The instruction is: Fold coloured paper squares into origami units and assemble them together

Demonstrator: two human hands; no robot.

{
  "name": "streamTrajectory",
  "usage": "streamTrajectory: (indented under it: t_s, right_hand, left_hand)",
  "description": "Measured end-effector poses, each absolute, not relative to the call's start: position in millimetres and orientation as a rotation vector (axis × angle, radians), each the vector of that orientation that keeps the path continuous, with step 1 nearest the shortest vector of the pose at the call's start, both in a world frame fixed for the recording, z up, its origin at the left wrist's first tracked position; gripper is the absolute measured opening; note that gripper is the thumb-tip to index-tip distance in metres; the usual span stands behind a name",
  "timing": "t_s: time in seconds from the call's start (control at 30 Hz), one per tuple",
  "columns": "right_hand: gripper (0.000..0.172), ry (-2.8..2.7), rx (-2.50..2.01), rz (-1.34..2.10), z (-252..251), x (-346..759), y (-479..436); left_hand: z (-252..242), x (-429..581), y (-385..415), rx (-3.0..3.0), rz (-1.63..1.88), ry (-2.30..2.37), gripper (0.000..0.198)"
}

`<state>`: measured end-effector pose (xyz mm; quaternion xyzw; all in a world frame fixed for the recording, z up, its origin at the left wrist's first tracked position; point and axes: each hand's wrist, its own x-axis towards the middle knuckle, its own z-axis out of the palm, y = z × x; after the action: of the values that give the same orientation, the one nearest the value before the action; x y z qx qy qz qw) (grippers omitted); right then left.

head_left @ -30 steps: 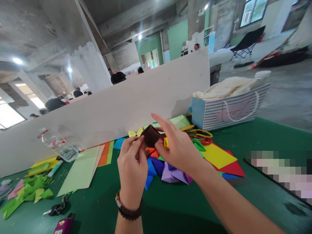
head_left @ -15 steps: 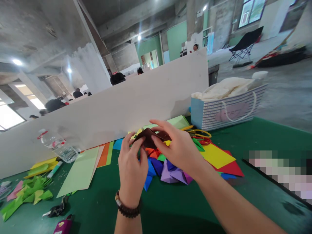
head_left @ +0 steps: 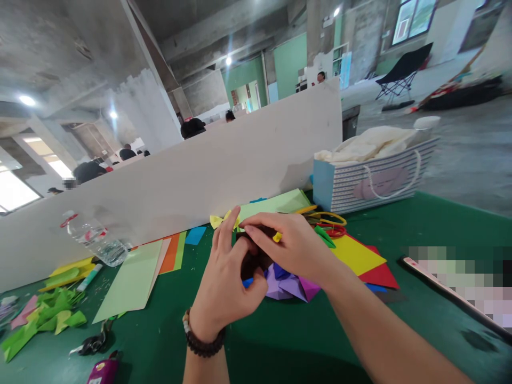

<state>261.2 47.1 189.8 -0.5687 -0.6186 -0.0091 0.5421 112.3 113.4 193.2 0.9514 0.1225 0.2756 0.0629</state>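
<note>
Hands (head_left: 226, 288) (head_left: 300, 245) close together, both curled inward around dark brown paper (head_left: 253, 261) above green table (head_left: 160, 341)

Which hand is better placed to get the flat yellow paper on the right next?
Probably the right hand: it's nearer the yellow paper, while the left hand would have to reach past it. Both are at the brown paper.

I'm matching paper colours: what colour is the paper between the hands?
The paper is dark brown, seen best in the head view, though partly covered.
</note>
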Motion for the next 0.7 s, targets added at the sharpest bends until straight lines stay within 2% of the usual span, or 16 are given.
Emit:
streamTrajectory:
  t_s: [0.3, 0.43, 0.6, 0.7]
  right_hand:
    - [0.027, -1.545, -1.443, 0.079, 185, 264, 53]
    - [0.024, -1.514, -1.440, 0.055, 185, 268, 55]
    - [0.020, -1.448, -1.335, -0.066, 186, 270, 54]
    - [0.016, -1.406, -1.272, -0.078, 184, 268, 55]
  left_hand:
    - [193, 112, 114, 2.727, 0.922, 0.391, 0.012]
    - [196, 107, 113, 2.545, 0.926, 0.365, 0.009]
    - [195, 105, 119, 2.323, 0.912, 0.449, 0.021]
    - [189, 110, 123, 2.137, 0.853, 0.478, 0.007]
